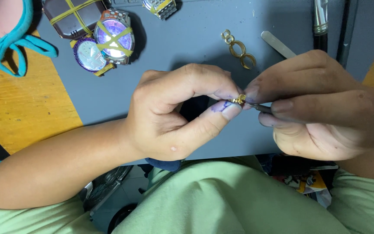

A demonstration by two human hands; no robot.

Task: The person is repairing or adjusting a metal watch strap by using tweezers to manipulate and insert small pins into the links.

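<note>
My left hand [180,112] pinches a tiny gold metal part [239,100] between thumb and forefinger, just above the grey mat [187,43]. The thumbnail shows purple stain. My right hand [325,104] grips a thin dark metal tool [262,108] whose tip touches the gold part. Both hands meet at the middle of the view, over the mat's near edge.
Gold chain links [238,48] lie on the mat beyond my hands. Watches bound with yellow bands [113,37] sit at the far left, another watch [160,6] at the top. A metal strip [278,44] and dark tool handles [320,24] lie far right. An orange wooden surface [22,104] borders the left.
</note>
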